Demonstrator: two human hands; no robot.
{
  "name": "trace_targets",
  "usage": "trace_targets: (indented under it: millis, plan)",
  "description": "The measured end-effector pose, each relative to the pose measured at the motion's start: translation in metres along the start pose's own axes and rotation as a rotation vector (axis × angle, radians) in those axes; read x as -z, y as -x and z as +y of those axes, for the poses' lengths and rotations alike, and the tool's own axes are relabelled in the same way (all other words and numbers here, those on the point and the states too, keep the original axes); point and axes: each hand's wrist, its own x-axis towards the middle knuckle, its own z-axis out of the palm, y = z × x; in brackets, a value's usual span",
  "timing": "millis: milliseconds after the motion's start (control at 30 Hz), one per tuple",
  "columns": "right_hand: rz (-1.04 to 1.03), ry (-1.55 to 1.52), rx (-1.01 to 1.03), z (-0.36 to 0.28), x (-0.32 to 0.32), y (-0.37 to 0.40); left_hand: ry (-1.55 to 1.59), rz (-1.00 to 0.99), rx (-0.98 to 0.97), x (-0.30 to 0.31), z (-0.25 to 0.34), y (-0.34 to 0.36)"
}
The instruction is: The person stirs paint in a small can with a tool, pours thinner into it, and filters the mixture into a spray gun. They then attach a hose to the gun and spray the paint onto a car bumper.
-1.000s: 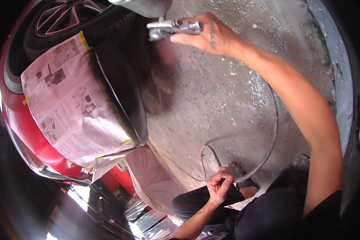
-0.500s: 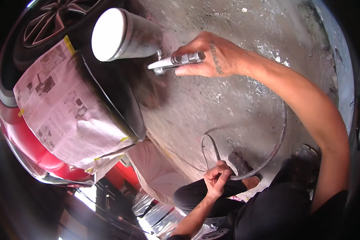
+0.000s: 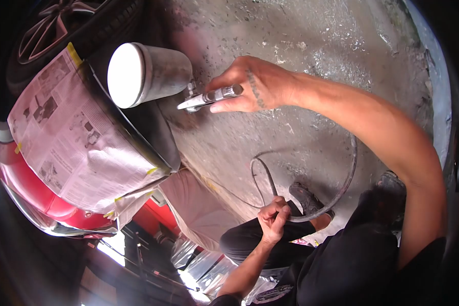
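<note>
My right hand (image 3: 250, 89) grips a metal spray gun (image 3: 209, 97) with a grey paint cup (image 3: 148, 74) whose white lid faces me. The gun points at the black painted bumper section (image 3: 148, 127) of a red car. My left hand (image 3: 273, 219) is lower down, closed around the dark air hose (image 3: 341, 183), which loops over the concrete floor.
Newspaper (image 3: 66, 137) taped with yellow tape masks the red car body (image 3: 30, 188). A wheel (image 3: 51, 30) is at top left. My knee and shoe (image 3: 306, 199) rest on the stained concrete floor (image 3: 301, 51). Plastic sheeting (image 3: 204, 265) lies below.
My right hand has brought the spray gun down and left along the black bumper, and the cup has come fully into view. My left hand still holds the hose.
</note>
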Motion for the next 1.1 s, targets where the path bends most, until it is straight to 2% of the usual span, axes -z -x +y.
trace_targets:
  millis: [100, 167, 200, 233, 300, 333, 500, 567, 633, 833, 933, 967, 1033, 1067, 1100]
  plan:
    - [-0.045, -0.005, -0.021, 0.002, 0.011, -0.004, -0.002, 0.001, -0.002, 0.001, -0.002, 0.001]
    - [0.105, 0.075, -0.052, 0.002, 0.023, -0.013, 0.017, 0.0, -0.01, 0.002, -0.002, -0.001]
    - [0.197, 0.093, 0.018, 0.004, 0.03, -0.019, 0.018, -0.001, -0.013, 0.002, -0.002, -0.003]
    - [0.4, 0.175, 0.072, 0.015, 0.025, -0.033, 0.032, 0.014, -0.022, 0.002, -0.002, -0.004]
    - [0.422, 0.177, 0.009, 0.021, 0.036, -0.046, 0.045, 0.03, -0.032, 0.003, -0.001, -0.008]
    - [0.216, 0.054, -0.15, -0.013, 0.057, -0.045, 0.057, 0.041, -0.043, 0.002, 0.0, -0.01]
    - [0.342, 0.187, -0.024, 0.018, 0.03, -0.049, 0.069, 0.039, -0.047, 0.005, 0.0, -0.015]
    - [0.139, 0.043, -0.05, 0.01, 0.024, -0.033, 0.069, 0.028, -0.034, 0.004, -0.002, -0.014]
    - [-0.031, 0.077, -0.085, 0.004, 0.019, -0.016, 0.066, 0.014, -0.022, 0.002, -0.005, -0.011]
    - [-0.04, 0.083, 0.012, 0.001, 0.036, -0.008, 0.076, -0.019, -0.009, -0.005, -0.007, -0.015]
    - [0.148, 0.185, -0.121, -0.007, 0.062, -0.035, 0.096, -0.008, -0.021, -0.008, -0.002, -0.025]
    - [0.146, 0.193, -0.107, -0.009, 0.068, -0.047, 0.096, 0.002, -0.023, -0.01, 0.0, -0.029]
    - [0.381, 0.307, -0.049, -0.011, 0.077, -0.068, 0.112, 0.004, -0.05, -0.009, -0.001, -0.034]
    - [0.433, 0.329, 0.064, -0.004, 0.078, -0.077, 0.113, 0.001, -0.053, -0.007, -0.003, -0.035]
    - [0.424, 0.336, 0.074, -0.013, 0.081, -0.078, 0.118, -0.003, -0.057, -0.006, -0.004, -0.038]
